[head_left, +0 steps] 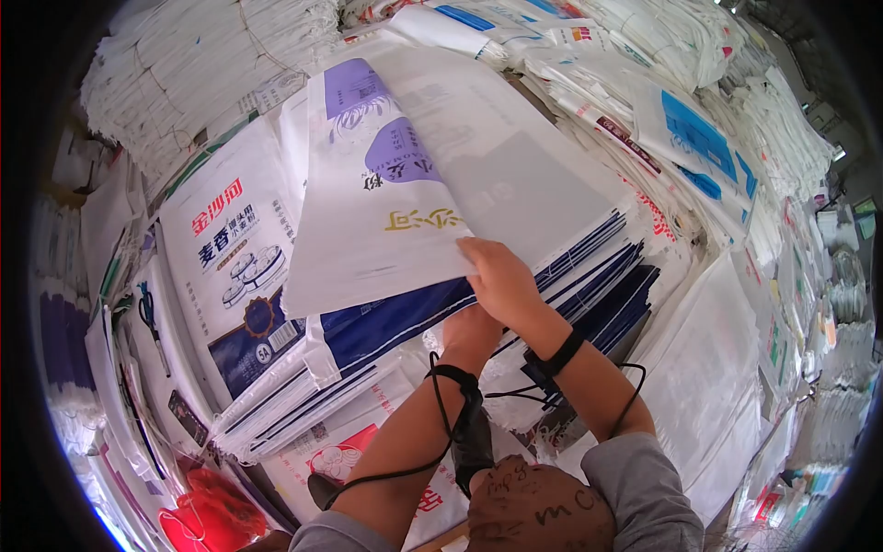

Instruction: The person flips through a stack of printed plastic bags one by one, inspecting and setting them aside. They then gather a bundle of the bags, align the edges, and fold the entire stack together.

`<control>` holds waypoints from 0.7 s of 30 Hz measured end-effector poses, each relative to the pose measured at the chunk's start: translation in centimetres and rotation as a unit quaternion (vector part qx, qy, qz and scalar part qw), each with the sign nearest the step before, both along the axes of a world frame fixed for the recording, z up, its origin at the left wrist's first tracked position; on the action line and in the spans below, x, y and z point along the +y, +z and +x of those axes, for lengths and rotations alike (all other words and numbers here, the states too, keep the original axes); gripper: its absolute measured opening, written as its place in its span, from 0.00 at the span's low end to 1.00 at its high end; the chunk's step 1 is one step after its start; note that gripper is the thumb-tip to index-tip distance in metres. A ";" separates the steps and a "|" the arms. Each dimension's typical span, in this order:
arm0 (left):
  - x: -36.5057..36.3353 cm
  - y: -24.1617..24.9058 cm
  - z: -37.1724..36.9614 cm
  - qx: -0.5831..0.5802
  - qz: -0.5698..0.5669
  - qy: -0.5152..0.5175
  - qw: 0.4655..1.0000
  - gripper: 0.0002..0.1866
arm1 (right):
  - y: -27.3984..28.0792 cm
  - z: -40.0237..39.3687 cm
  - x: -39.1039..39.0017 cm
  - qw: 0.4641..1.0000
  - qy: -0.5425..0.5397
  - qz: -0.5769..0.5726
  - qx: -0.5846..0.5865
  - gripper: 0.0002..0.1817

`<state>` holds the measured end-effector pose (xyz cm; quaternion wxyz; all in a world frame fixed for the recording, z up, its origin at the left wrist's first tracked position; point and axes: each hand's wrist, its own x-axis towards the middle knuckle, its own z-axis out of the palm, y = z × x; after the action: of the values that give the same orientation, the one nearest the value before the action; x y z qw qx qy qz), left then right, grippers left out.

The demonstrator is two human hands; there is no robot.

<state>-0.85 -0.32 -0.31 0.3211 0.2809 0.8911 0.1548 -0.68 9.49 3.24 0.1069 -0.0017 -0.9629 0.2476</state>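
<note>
A stack of printed white sacks with dark blue ends lies in front of me. Folded over on top is a white sack with purple print (368, 212). My right hand (501, 281) pinches the near edge of this sack at its right corner. Just below and left of it, my left hand (473, 333) is at the dark blue edge of the stack (395, 322), with its fingers hidden under the sacks and my right hand. Left of the folded sack lies a white sack with red and blue print (241, 248). Black cords hang from straps on both wrists.
Bundled white sacks (202, 74) rise behind at the left. More piles, with a blue-printed sack (699, 138), stand at the right. Scissors (152, 317) and a dark phone-like object (189, 417) lie at the left. A red bag (212, 515) is at the lower left.
</note>
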 end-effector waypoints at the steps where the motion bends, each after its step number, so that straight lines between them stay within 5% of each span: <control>1: -0.1 -1.1 0.3 0.035 0.016 -0.006 0.999 0.22 | 0.0 -0.1 0.3 1.000 0.000 0.001 0.000 0.24; 4: -0.2 -1.7 1.2 0.173 0.148 0.072 0.971 0.24 | -0.6 -0.5 1.9 0.949 -0.172 -0.263 -0.006 0.20; 5: -0.3 -2.0 1.3 0.174 0.148 0.073 0.971 0.24 | -1.7 -0.7 2.6 0.950 -0.171 -0.262 -0.006 0.20; 7: -0.4 -2.3 1.4 0.214 0.144 0.066 0.964 0.26 | -4.0 -0.9 3.9 0.754 -0.254 -0.602 0.060 0.24; 11: -0.4 -2.1 1.1 0.179 0.160 0.085 0.967 0.27 | -4.7 -0.2 4.5 0.708 -0.273 -0.647 0.079 0.25; 15: -0.2 -1.9 0.9 0.162 0.155 0.130 0.966 0.25 | -6.8 0.3 5.2 0.802 -0.286 -0.522 0.052 0.25; 17: -0.3 -2.3 0.7 0.167 0.116 0.110 0.973 0.26 | -11.2 0.4 6.9 0.934 -0.198 -0.293 0.057 0.23; 18: -0.1 -3.3 0.6 0.169 0.101 0.080 0.977 0.28 | -9.8 0.6 6.8 0.985 -0.157 -0.073 -0.010 0.22; 19: -0.3 -4.2 0.8 0.206 0.115 0.052 0.970 0.29 | -7.9 0.5 6.3 0.977 -0.119 0.151 -0.095 0.22; 20: 0.1 -2.8 1.0 0.176 0.122 0.108 0.971 0.30 | -7.2 0.1 5.6 0.978 -0.154 0.097 -0.098 0.20; 21: 0.1 -2.3 0.9 0.180 0.086 0.096 0.975 0.30 | -5.6 0.1 3.9 0.935 -0.274 -0.223 0.014 0.18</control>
<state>0.05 -0.20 -2.64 0.1136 0.2442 0.9404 0.2078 -0.59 13.40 -2.35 0.1813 -0.2859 -0.8435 0.4170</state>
